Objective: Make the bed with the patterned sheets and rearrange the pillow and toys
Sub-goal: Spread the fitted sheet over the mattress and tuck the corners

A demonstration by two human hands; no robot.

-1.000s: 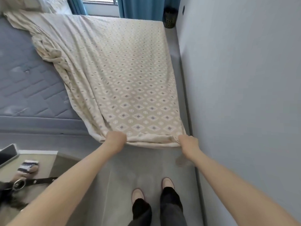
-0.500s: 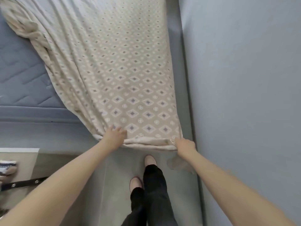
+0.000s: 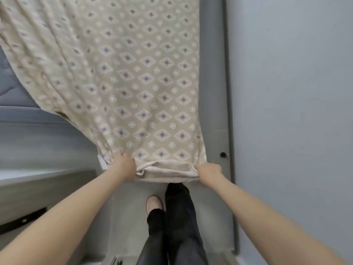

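Head camera is looking steeply down, and I am reading it from the left edge across. At far left the blue-grey quilted mattress [image 3: 9,87] is lying bare, with its padded side panel [image 3: 28,127] showing below it. A black strap [image 3: 23,219] is lying lower down.

Next, the left hand [image 3: 124,165] is gripping the near hem of the patterned sheet [image 3: 145,79], its fingers curling over a bunched fold at the left corner. The sheet itself is stretching away from me across the right part of the mattress. It is lying flat through the middle and rumpling along its left edge, where it is draping over the bare quilting.

Below the hem, a pink slipper [image 3: 153,202] and black trouser legs [image 3: 179,217] are standing on the grey floor [image 3: 129,217]. The right hand [image 3: 209,170] is holding the hem's right corner, its fingers closing round the cloth. Just beside it the grey rail [image 3: 212,73] is running along the pale wall [image 3: 286,92].
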